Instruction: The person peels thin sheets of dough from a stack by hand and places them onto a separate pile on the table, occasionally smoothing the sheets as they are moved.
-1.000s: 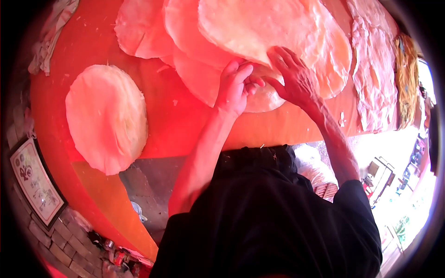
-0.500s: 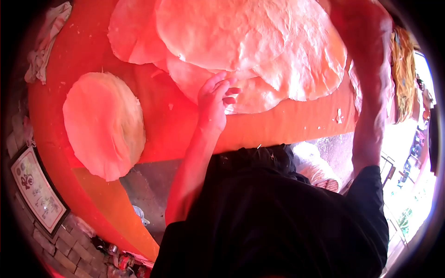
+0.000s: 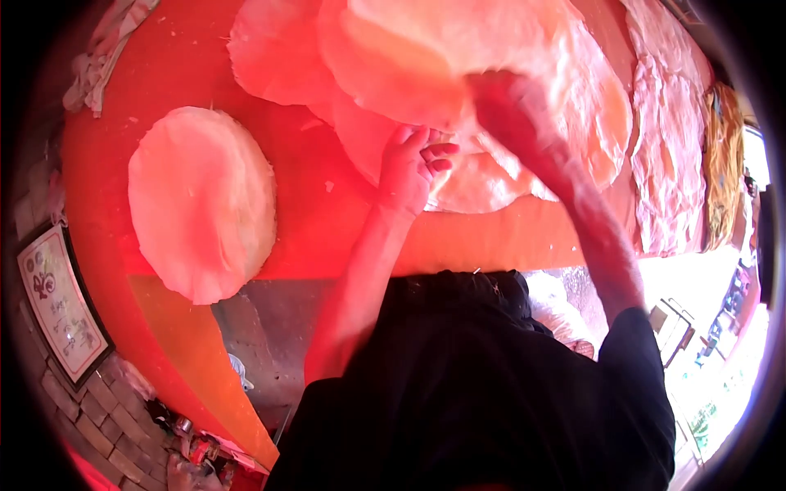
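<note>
Several large, thin, pale rounds that look like flatbread sheets [image 3: 385, 65] overlap in a pile at the far side of the red table. At the near edge of this pile is my left hand [image 3: 409, 168], its fingers loosely bent and spaced apart, the upper fingertips right by a sheet's rim. My right hand [image 3: 509, 102] reaches in over the middle of the pile; motion smears its fingers, and its grip is hidden. To the left lies a separate stack of pale rounds [image 3: 201, 204], with a layered edge.
The red-covered table [image 3: 311, 237] curves round on the left. Crumpled pale cloth or sheeting [image 3: 667, 139] and a yellow patterned cloth [image 3: 723, 164] lie at the right. A whitish cloth [image 3: 102, 57] hangs at the far left, above a framed sign [image 3: 65, 303] on the brick floor.
My right hand has swung left from the right edge of the table onto the pile. My left hand keeps its place by the near rim, and the view has shifted slightly.
</note>
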Available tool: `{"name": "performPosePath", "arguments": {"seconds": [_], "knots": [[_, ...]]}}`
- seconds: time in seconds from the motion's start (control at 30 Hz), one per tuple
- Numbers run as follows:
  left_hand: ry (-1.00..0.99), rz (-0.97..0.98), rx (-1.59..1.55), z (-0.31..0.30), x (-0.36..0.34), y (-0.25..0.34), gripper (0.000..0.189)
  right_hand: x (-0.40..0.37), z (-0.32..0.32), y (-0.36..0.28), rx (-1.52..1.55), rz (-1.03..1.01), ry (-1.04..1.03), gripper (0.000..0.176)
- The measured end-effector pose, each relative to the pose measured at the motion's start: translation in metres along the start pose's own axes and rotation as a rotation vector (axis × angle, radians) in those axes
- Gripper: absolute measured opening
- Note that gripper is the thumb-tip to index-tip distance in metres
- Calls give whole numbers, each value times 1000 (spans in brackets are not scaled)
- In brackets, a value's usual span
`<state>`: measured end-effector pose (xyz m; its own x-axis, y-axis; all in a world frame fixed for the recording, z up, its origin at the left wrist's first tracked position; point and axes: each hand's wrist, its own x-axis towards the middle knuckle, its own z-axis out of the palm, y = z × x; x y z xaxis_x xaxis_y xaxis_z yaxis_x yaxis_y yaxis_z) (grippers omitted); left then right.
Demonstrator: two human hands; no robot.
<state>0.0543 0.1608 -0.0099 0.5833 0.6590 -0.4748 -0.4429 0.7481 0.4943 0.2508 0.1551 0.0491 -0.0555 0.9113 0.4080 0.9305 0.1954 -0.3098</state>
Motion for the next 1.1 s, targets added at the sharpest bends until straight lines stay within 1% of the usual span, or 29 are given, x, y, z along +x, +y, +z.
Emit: {"name": "performPosePath", "arguments": {"seconds": [0.03,0.07,0.13,0.2,0.23,0.27,0.3,0.33,0.4,0.43,0.53,0.57,0.67,0.7,0.8,0.83,0.87,0.9,0.93,0.97,1.03,1.1], "knots": [[-3,-23,-5,-5,4,0,27,-11,19,-4,-77,9,-109,12],[-16,-27,-17,-4,4,3,27,-16,28,-7,-77,56,-206,9],[-35,-47,-40,-4,3,5,29,-10,32,-6,-49,52,-173,7],[35,-98,-48,-10,2,-2,33,20,23,-16,-113,109,-333,16],[50,-106,-46,-10,6,-2,33,26,36,-15,-44,40,-208,16],[66,-111,-46,-6,8,2,35,34,41,-26,-41,83,-306,15],[40,-89,-15,-1,7,6,36,43,46,-36,-42,127,-404,15],[13,-69,-17,-7,8,5,36,42,53,-40,-29,151,-461,23],[-36,-21,-31,-26,13,2,35,19,34,-49,178,138,-294,39],[-25,-19,-62,-26,13,4,35,5,25,-50,286,129,-221,47],[9,-44,-151,-14,7,9,35,-33,19,-29,-19,30,-43,72],[-55,-38,-80,-7,4,14,37,-38,24,-24,23,104,-35,67],[-168,-5,-169,-15,16,18,39,-30,35,-19,-43,12,21,57],[-187,16,-113,-16,17,22,40,-24,37,-23,-23,15,59,42],[-26,26,8,7,6,34,41,-22,53,-4,-85,-38,3,32],[-5,29,36,7,4,35,41,-15,50,2,-135,-22,-110,32],[17,26,65,5,1,35,42,-3,46,13,-125,-27,-236,27],[40,20,94,3,-2,34,42,12,33,18,-124,33,-356,26],[87,15,169,-1,-5,32,42,34,13,19,-300,55,-447,22],[135,11,243,-7,-9,30,42,51,-9,21,-382,52,-409,22],[260,-9,380,-6,-22,32,39,75,-55,17,-438,10,-160,23],[287,33,383,-15,-33,31,36,86,-90,9,-441,-31,13,23]]}}
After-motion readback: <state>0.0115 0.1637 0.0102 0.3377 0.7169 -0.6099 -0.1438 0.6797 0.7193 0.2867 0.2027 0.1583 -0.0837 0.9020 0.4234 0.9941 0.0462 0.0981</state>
